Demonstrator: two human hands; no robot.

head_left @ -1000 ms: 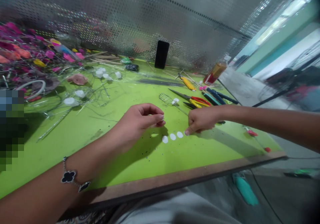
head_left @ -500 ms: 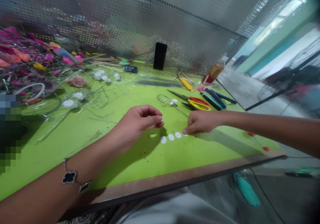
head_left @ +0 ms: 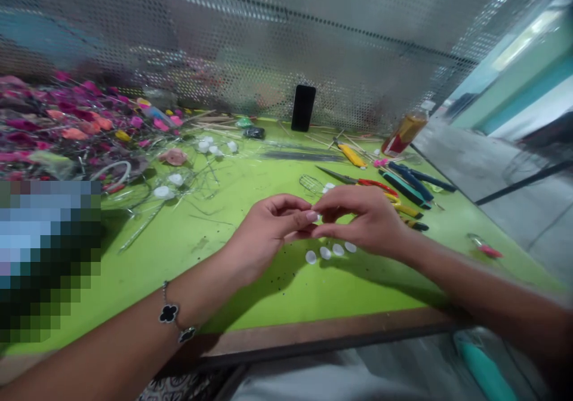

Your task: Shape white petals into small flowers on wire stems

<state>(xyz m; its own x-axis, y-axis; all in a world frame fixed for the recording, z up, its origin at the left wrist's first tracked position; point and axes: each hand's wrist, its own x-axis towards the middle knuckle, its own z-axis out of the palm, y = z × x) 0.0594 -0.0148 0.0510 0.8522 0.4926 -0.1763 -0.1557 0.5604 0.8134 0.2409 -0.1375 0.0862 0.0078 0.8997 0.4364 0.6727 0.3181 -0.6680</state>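
My left hand (head_left: 266,231) and my right hand (head_left: 364,219) meet at the fingertips above the green work board (head_left: 371,287). A small white disc (head_left: 319,216) shows edge-on at my left fingertips, partly hidden by the fingers. My right fingers curl close around that spot, and I cannot tell whether they grip it. Just below my hands, a short row of several flat white discs (head_left: 331,251) lies on the board. A black and silver clover bracelet (head_left: 169,313) circles my left wrist.
Yellow-handled scissors (head_left: 376,184) and several pliers (head_left: 409,186) lie behind my hands. Pink fabric flowers (head_left: 67,123) and loose wire stems (head_left: 197,192) fill the left. An upright black phone (head_left: 303,108) stands before a perforated metal sheet (head_left: 358,79). The board's front edge (head_left: 313,331) runs below.
My right hand has moved left from the end of the disc row and now meets my left fingertips. My left hand has shifted slightly right, and the whole view has turned a little.
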